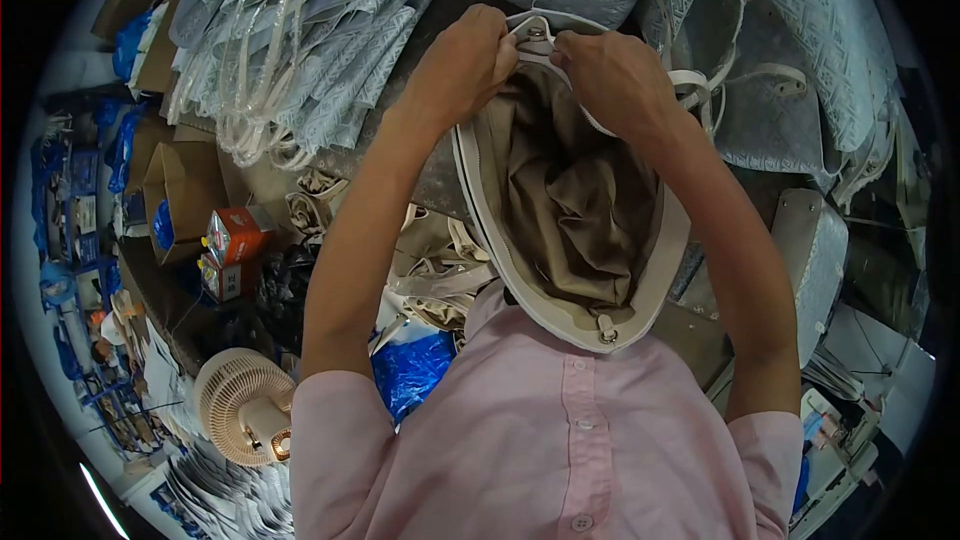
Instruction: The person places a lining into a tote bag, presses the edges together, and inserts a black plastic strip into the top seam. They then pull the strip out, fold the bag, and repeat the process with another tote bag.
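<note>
A handbag with a cream rim and a brown cloth lining stands mouth-up against my shirt front. My left hand grips its far rim, fingers closed on the edge. Beside it, my right hand pinches the same rim. Between the two hands a small cream tab with a metal snap shows. Another tab with a metal clasp sits on the near rim, close to my chest. The bag's outer sides are mostly hidden.
Stacked silver-grey patterned bag panels with clear-wrapped straps lie at the upper left. More patterned bags stand at the upper right. Cardboard boxes, an orange box, a blue plastic bag and a fan are on the left.
</note>
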The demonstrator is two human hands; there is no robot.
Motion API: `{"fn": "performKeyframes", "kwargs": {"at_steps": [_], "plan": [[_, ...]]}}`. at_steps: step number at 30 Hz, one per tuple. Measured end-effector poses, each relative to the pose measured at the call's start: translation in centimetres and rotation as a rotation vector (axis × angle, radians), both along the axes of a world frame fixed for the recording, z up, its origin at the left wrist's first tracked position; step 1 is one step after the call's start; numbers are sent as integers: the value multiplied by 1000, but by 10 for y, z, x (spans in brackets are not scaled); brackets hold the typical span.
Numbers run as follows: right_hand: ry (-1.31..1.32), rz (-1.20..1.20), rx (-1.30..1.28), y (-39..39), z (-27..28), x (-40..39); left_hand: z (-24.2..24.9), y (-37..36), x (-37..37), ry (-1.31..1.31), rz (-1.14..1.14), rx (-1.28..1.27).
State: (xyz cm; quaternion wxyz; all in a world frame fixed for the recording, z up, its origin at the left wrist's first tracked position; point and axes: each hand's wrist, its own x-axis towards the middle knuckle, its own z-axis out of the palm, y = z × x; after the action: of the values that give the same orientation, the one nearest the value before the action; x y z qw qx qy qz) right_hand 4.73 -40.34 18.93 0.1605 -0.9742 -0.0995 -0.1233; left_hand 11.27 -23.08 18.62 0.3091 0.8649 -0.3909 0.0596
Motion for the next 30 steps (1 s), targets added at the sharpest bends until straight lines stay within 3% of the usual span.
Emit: {"fn": "performKeyframes", "kwargs": {"at_steps": [10,16,18,24,26,28,30], "plan": [[-18,-65,42,-4,0,7,-1,-14,4,25,39,-29],[15,-112,54,-1,0,12,-3,-19,1,-56,98,-47],[-4,-112,57,2,1,13,-5,-21,2,-218,98,-131],[-37,-147,101,12,5,16,1,-23,0,-260,157,-153],[-68,-159,125,14,6,16,19,-30,-3,-95,199,-172],[-18,-190,116,14,9,17,15,-31,18,-113,143,-95],[-21,-195,97,11,4,22,8,-38,45,322,-32,-150]]}}
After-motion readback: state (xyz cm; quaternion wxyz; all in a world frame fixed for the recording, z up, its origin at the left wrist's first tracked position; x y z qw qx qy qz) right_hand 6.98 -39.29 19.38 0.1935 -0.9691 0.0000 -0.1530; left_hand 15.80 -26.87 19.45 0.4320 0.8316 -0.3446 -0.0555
